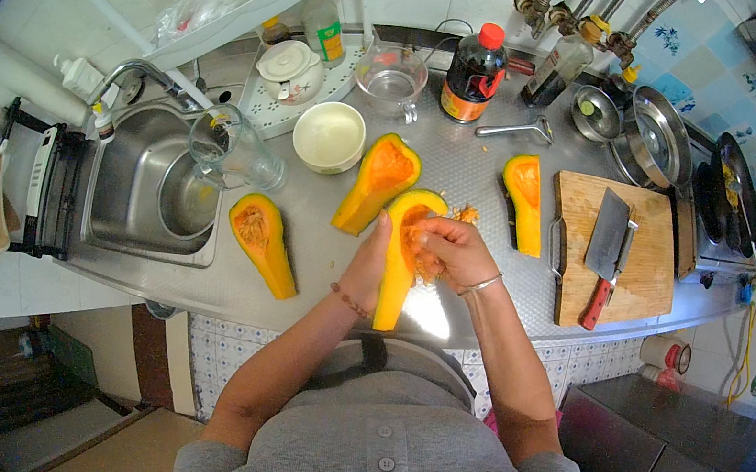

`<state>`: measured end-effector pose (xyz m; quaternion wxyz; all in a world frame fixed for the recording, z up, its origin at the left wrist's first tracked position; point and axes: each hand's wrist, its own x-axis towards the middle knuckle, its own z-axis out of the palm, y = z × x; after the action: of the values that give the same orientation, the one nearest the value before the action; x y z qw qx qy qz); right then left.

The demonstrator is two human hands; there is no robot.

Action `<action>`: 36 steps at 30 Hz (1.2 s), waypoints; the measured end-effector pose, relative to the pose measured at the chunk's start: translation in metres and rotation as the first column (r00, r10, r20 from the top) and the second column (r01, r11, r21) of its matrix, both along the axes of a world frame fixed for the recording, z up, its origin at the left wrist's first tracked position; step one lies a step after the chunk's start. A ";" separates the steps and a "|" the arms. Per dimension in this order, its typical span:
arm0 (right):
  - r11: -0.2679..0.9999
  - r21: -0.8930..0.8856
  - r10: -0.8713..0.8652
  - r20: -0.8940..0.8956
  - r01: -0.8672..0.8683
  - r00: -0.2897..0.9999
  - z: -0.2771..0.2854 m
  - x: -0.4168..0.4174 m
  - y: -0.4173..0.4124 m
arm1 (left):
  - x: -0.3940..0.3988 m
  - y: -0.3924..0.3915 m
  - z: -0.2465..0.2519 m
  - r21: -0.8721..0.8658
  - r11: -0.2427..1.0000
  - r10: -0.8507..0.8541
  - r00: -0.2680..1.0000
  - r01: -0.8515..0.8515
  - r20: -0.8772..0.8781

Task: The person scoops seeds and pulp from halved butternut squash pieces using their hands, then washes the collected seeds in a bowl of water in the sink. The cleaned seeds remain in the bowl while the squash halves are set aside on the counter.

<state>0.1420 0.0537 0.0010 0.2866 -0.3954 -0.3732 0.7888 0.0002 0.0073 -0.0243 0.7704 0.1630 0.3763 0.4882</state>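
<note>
A long piece of pumpkin (396,289) is held upright-lengthwise by my left hand (367,263), which grips its left side. The fingers of my right hand (454,250) are in the hollow of that piece, pinching stringy orange pulp. Loose pulp and seeds (466,214) lie on the counter just beyond my right hand. A second pumpkin piece (379,178), its hollow scraped smooth, rests behind my left hand. Another piece (253,236), with fibres and seeds in its hollow, lies to the left. To the right a narrower piece (524,199) lies near the cutting board.
A wooden cutting board (566,291) at right bears a cleaver (608,232) and a second, slim-handled tool. Behind stand a white bowl (329,136), a glass measuring cup (390,82), a dark sauce bottle (475,72) and a peeler (516,129). Left are a glass pitcher (238,147) and the sink (131,237).
</note>
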 end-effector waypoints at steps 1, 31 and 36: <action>0.998 -0.005 -0.062 -0.143 0.062 0.988 0.000 0.001 -0.002 | -0.001 0.000 -0.001 -0.004 1.000 -0.016 1.000 0.016 -0.003; 0.948 0.311 0.015 0.168 -0.068 0.986 -0.007 -0.004 -0.006 | 0.006 -0.003 0.012 0.056 0.997 0.065 0.993 -0.060 -0.095; 0.997 0.082 0.033 -0.270 -0.011 0.962 0.004 0.016 -0.005 | -0.006 -0.004 0.009 -0.091 0.995 0.033 0.999 -0.033 0.007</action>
<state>0.1584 0.0488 0.0048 0.3416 -0.2680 -0.3660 0.8231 -0.0057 0.0033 -0.0152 0.7704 0.1193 0.3976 0.4838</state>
